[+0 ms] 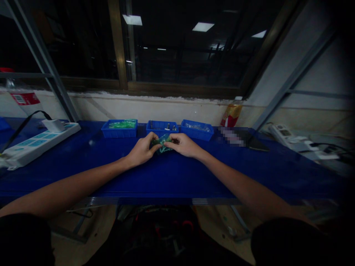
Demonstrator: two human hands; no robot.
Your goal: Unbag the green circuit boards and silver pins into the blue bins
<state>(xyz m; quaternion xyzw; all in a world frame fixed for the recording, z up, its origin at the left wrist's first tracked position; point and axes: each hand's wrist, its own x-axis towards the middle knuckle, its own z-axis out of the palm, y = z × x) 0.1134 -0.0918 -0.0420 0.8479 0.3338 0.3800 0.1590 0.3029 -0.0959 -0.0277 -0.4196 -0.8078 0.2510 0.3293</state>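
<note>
Between my two hands is a small green plastic bag [164,148], held above the blue table in front of the bins. My left hand [141,149] pinches its left side between thumb and fingers. On the other side, my right hand [185,145] grips the bag's right edge the same way. Whatever the bag contains is too blurred to make out. Just behind the hands stands a blue bin [162,127] with a few metal parts. To its left, another blue bin [119,133] holds green plastic bags. A third blue bin [196,135] on the right contains clear plastic pieces or bags.
A white power strip [41,142] with a plugged-in adapter lies on the left of the blue table [166,177]. A bottle with a red label [23,98] stands behind it. At the right are a red and yellow package [231,115], a dark flat object [257,145] and another power strip [294,142].
</note>
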